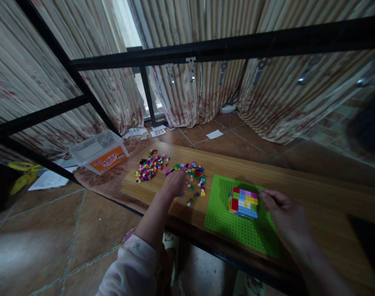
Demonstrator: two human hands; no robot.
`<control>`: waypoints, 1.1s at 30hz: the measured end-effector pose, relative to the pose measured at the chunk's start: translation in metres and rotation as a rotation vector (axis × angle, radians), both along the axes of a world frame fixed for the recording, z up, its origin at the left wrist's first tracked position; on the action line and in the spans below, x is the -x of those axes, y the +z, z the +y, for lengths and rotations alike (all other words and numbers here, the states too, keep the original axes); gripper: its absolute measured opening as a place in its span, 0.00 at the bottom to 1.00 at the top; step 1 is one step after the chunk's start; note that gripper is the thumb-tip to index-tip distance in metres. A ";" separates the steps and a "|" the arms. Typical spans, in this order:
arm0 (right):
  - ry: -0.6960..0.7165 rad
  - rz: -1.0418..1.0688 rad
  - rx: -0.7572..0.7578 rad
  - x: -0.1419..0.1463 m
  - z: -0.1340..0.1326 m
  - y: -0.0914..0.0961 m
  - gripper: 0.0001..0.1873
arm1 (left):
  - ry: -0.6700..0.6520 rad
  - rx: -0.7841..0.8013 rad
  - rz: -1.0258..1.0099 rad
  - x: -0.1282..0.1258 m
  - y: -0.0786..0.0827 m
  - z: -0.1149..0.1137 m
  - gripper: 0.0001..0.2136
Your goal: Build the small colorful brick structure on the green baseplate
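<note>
My left hand point(175, 183) reaches down over a loose heap of small toy bricks point(192, 168), its back toward me and its fingers hidden beneath it. My right hand point(278, 205) is at the right side of a multicoloured brick block point(244, 202), with thumb and fingertips pressed together near the block's upper right corner. Whatever those fingertips may hold is too small to make out. The block stands on a bright green studded baseplate point(221, 222), its top covered in red, pink, yellow, white and blue bricks.
A second pile of mixed bricks point(150, 166) lies farther left on the wooden table point(230, 158). A clear plastic tub point(99, 152) with an orange label stands beyond the table's left end. Black metal bars point(206, 51) with hanging hooks cross in front of striped curtains.
</note>
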State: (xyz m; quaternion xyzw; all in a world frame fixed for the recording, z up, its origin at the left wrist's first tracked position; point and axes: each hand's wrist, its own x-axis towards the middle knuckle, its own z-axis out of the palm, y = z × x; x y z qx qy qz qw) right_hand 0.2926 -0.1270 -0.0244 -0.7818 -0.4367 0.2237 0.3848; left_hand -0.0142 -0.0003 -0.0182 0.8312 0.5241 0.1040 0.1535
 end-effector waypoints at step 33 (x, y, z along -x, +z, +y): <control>0.232 0.372 -0.274 0.027 -0.010 0.029 0.15 | -0.403 -0.112 -0.496 -0.108 0.025 -0.070 0.07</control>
